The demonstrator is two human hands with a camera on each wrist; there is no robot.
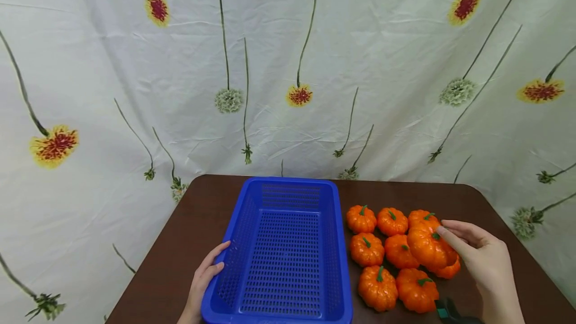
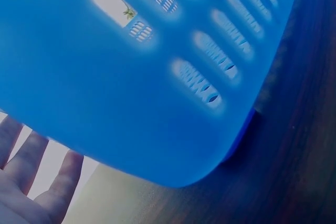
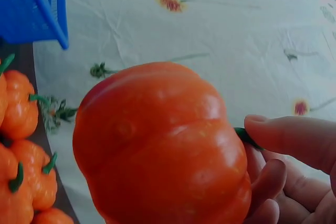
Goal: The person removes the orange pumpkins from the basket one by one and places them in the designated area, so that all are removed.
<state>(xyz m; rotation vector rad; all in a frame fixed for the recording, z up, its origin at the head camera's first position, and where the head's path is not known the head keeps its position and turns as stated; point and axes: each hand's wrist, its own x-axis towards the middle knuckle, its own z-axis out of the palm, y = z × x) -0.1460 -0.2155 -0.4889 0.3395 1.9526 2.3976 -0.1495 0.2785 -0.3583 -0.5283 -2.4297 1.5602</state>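
Between thumb and fingers my right hand (image 1: pixel 488 259) pinches a small orange pumpkin (image 1: pixel 426 245) near its green stem, above the right side of a group of similar pumpkins (image 1: pixel 378 288). The right wrist view shows the held pumpkin (image 3: pixel 163 145) large, with the thumb (image 3: pixel 294 137) against its stem. A blue perforated plastic basket (image 1: pixel 344 274) lies to the left of the group, its inside bare. My left hand (image 1: pixel 202 281) touches the basket's left rim with fairly straight, spread fingers. In the left wrist view the fingertips are partly hidden behind the basket's edge (image 2: pixel 121 129).
Everything rests on a dark brown table (image 1: pixel 189 214) with rounded far corners. Behind it hangs a white cloth (image 1: pixel 270 134) printed with flowers. A dark object with a green patch (image 1: pixel 443 310) shows below the right hand, its kind unclear.
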